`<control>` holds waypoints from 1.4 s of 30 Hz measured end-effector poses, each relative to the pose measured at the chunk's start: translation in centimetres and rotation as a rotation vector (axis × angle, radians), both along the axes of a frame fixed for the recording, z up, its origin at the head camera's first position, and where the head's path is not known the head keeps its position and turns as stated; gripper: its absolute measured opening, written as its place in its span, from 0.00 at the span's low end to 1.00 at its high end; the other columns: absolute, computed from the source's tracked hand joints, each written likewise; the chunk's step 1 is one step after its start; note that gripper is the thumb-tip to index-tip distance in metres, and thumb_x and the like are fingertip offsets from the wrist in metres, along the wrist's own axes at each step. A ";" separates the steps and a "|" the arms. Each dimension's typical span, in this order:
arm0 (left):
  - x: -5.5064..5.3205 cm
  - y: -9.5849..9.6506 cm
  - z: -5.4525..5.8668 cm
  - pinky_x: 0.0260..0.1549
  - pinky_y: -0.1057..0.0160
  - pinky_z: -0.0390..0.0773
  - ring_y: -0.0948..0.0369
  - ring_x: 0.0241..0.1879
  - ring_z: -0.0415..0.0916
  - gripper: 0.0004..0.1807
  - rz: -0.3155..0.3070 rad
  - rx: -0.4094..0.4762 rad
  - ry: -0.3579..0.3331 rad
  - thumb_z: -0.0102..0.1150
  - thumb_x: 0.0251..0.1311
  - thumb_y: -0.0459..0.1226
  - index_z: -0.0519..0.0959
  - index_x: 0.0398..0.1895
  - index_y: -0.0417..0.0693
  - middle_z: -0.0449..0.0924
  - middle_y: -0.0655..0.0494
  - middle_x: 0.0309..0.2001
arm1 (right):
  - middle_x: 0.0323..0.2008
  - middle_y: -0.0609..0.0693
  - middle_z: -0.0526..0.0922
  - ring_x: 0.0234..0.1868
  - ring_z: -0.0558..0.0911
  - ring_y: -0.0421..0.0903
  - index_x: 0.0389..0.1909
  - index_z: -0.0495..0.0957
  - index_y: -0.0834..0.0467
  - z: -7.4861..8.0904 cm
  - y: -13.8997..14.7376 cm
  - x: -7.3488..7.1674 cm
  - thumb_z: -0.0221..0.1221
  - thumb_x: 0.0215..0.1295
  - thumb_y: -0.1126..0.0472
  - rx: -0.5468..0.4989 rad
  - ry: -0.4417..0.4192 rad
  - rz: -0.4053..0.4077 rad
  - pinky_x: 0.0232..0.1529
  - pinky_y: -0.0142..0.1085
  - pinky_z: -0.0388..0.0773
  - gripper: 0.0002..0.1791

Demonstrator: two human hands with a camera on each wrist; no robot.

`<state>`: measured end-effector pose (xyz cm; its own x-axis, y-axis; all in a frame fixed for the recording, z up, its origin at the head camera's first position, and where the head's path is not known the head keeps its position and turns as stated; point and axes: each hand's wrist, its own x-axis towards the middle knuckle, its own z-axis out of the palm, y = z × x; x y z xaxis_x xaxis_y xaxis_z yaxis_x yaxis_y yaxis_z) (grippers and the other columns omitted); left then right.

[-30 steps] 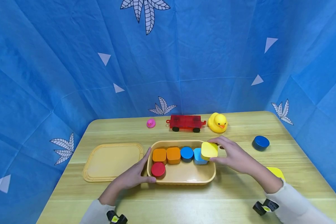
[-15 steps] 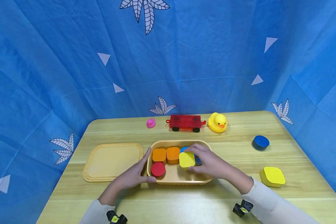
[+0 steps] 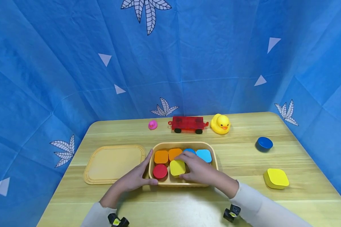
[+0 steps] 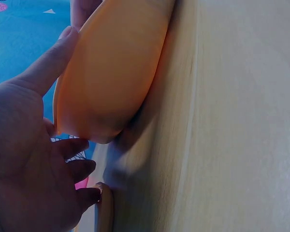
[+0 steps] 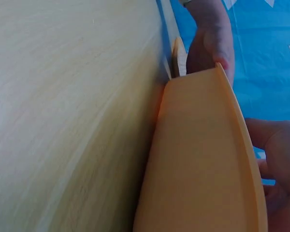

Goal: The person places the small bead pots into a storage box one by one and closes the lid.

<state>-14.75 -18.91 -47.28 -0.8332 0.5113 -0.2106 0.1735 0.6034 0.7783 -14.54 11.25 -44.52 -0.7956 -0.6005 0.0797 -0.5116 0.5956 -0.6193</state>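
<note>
In the head view, a tan oblong plastic box (image 3: 193, 183) holds several coloured blocks. My left hand (image 3: 134, 177) holds its left end, thumb on the near rim and index finger reaching to the far corner. The left wrist view shows the thumb of my left hand (image 4: 31, 130) on the rim of the box (image 4: 111, 63). Over the box's middle, my right hand (image 3: 200, 170) pinches a yellow rounded-square block (image 3: 177, 167) between thumb and fingers. Next to it are a red round block (image 3: 160, 172), orange blocks (image 3: 161, 156), a partly covered blue round block (image 3: 190, 151) and a light-blue block (image 3: 204, 155).
A tan lid (image 3: 115, 164) lies left of the box. Behind stand a small pink duck (image 3: 152, 125), a red toy wagon (image 3: 188, 123) and a yellow duck (image 3: 220, 124). At right lie a dark-blue round block (image 3: 264, 144) and another yellow block (image 3: 276, 178).
My right hand has carried the yellow block leftward from the box's right end to its middle, beside the red block. The light-blue block is uncovered again. My left hand has stayed in place.
</note>
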 end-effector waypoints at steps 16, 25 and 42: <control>0.0 0.0 -0.2 0.77 0.40 0.46 0.45 0.82 0.39 0.67 0.005 0.010 -0.007 0.73 0.59 0.54 0.29 0.85 0.59 0.33 0.51 0.84 | 0.57 0.51 0.76 0.52 0.78 0.47 0.63 0.79 0.57 -1.1 -1.3 -0.1 0.77 0.58 0.56 0.032 0.046 -0.041 0.54 0.44 0.82 0.32; 0.0 0.1 -0.1 0.77 0.39 0.47 0.43 0.82 0.40 0.67 0.003 0.014 -0.001 0.73 0.60 0.53 0.30 0.85 0.57 0.34 0.48 0.84 | 0.57 0.50 0.76 0.47 0.76 0.44 0.64 0.78 0.56 -1.5 -1.4 -0.1 0.76 0.58 0.56 0.035 0.008 -0.031 0.50 0.41 0.82 0.33; 0.1 0.2 0.0 0.77 0.38 0.47 0.43 0.82 0.39 0.66 -0.005 0.025 0.007 0.73 0.60 0.51 0.30 0.85 0.56 0.34 0.48 0.84 | 0.55 0.51 0.78 0.53 0.79 0.51 0.62 0.79 0.57 -0.8 0.6 0.2 0.76 0.58 0.57 -0.059 0.014 -0.050 0.54 0.46 0.81 0.31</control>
<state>-14.68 -18.72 -47.30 -0.8321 0.5204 -0.1919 0.1820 0.5831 0.7918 -14.38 11.82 -45.31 -0.8229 -0.5544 0.1246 -0.4910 0.5832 -0.6471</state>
